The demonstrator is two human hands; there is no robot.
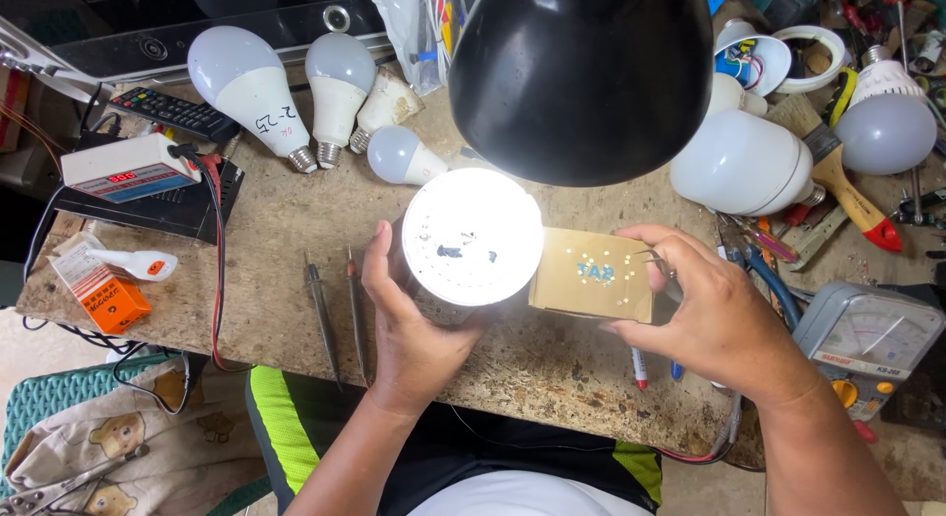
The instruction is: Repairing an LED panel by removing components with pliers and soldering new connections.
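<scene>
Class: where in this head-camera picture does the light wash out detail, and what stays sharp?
Head view: the round white disc in the left hand is blown out under the black lamp shade; the brown cardboard piece by the right hand stays sharp.

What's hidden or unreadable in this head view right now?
- LED disc: overexposed by glare; surface detail washed out.
- Tweezers: mostly covered by right hand.
- Bench behind the lamp shade: blocked by it.
- Meter: partly hidden behind the right wrist.
- Left hand: palm side unseen.
</scene>
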